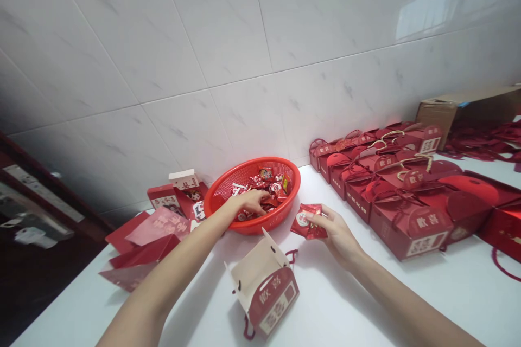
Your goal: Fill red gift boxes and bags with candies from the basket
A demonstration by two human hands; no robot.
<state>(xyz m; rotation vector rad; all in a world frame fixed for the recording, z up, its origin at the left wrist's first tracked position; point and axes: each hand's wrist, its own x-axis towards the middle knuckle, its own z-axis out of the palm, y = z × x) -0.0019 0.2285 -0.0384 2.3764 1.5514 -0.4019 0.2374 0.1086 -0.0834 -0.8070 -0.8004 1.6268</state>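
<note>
My left hand [253,201] reaches into a red plastic basket [292,203] of small wrapped sweets [278,191]. Its fingers are bent and apart over the sweets, with their tips partly hidden among the wrappers. To the right of the basket, my right hand [336,233] grips red candy packets [310,222] between thumb and fingers, just above the table. I cannot tell how many packets there are. Between my arms stands a small red gift box [273,298] with its top flaps raised, a cream inside and dark red cord handles.
Several closed red gift boxes [391,195] stand in rows on the right. A cardboard carton [437,114] and red ribbons [484,138] lie behind them. Left of the basket are red paper bags [142,260] and red and white packs [160,195]. A tiled wall [244,114] backs the white table [334,303].
</note>
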